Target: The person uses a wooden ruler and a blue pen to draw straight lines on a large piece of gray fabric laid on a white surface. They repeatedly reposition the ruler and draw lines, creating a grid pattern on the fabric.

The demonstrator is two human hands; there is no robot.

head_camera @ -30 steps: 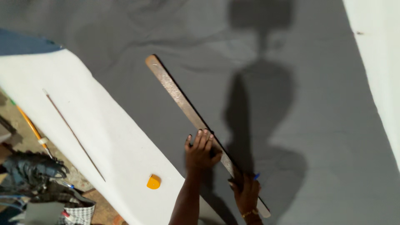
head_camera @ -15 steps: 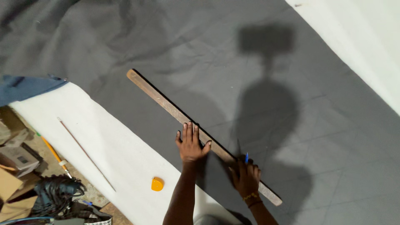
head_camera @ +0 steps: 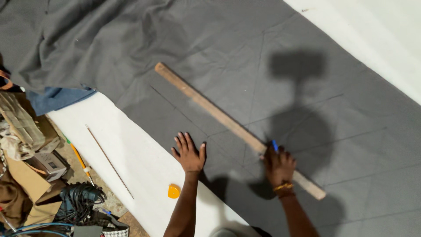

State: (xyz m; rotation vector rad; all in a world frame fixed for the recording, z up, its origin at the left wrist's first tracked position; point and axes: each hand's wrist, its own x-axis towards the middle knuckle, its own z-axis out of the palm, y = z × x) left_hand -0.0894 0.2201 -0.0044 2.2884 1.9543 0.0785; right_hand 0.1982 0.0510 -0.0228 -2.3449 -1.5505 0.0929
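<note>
A long wooden straightedge (head_camera: 210, 109) lies diagonally on the grey cloth (head_camera: 219, 52) spread over a white table (head_camera: 131, 145). My left hand (head_camera: 189, 153) rests flat with fingers spread on the cloth near its front edge, apart from the straightedge. My right hand (head_camera: 278, 166) sits on the lower part of the straightedge and grips a blue pen (head_camera: 274, 145), whose tip points at the cloth beside the wood. Faint drawn lines cross the cloth.
A small orange chalk piece (head_camera: 173, 191) and a thin rod (head_camera: 108, 160) lie on the white table. A blue cloth (head_camera: 57, 98) pokes out at the left. Cardboard, a yellow pencil-like tool (head_camera: 79, 158) and black cables (head_camera: 81, 199) clutter the floor.
My left hand has come off the straightedge and now lies flat on the cloth below it. The right hand has slid along the straightedge. The view has shifted.
</note>
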